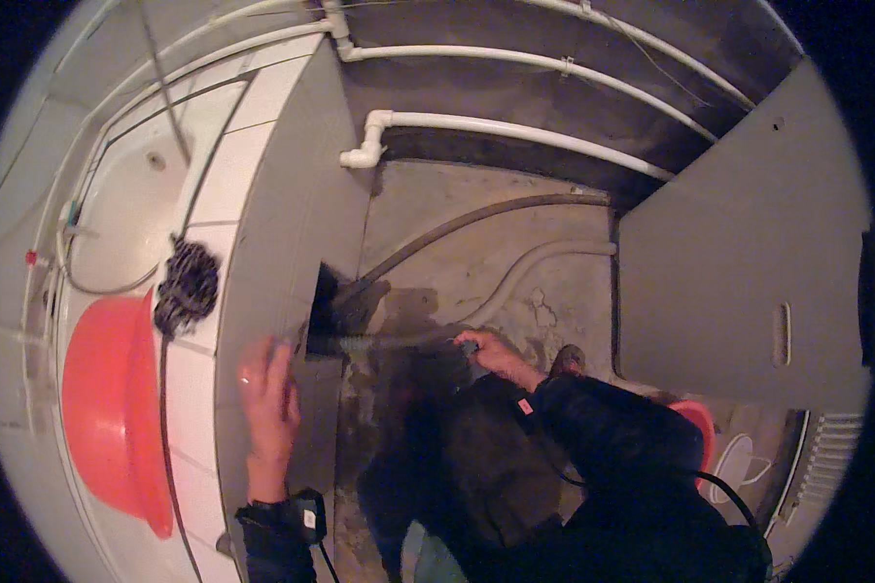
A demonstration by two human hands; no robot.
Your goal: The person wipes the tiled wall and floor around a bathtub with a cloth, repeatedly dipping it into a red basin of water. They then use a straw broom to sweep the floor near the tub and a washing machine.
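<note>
My left hand (268, 397) is raised in front of the tiled side of the bathtub (277, 240), fingers somewhat apart and blurred, with a ring on one finger. I see nothing clearly held in it. Lower down, my right hand (497, 357) grips a small dark grey object (470, 348) above the floor; its exact kind is unclear. A pale blurred strip (386, 341) runs from near that hand toward a dark opening (324, 313) in the tub's side. A dark hose (474, 218) leads into this opening, and a pale corrugated hose (514, 273) ends near my right hand.
On the tub stand a red plastic basin (109, 408) and a dark crumpled cloth or scrubber (187, 286). White pipes (510, 127) run along the far wall. A grey appliance panel (736, 255) closes the right side. Behind my right arm are a red container (700, 430) and a white lid (731, 466).
</note>
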